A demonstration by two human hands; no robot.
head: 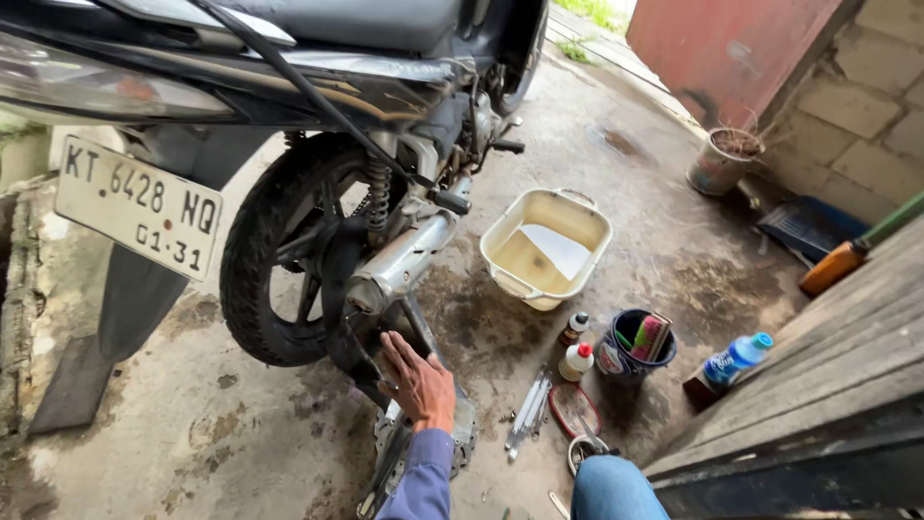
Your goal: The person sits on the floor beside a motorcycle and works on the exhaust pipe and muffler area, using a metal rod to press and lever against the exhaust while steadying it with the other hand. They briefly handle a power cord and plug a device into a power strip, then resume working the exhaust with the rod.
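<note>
Chain cover (339, 318) under fingertips of left hand (419, 380), fingers spread flat; right hand unseen.

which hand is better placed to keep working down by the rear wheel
Probably the left. The one hand in view, on a blue sleeve entering left of the person's knee, already rests on the black part below the exhaust pipe, beside the rear tyre. The right hand is out of view.

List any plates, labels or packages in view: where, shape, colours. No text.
Number plate: rear of motorbike, upper left; white rectangle, dark characters.
Water bottle: right, by wooden step; clear, blue label and cap.
Small bottle: floor beside dark bucket; white, red cap.
Left hand touches the chain guard; right hand unseen.
</note>
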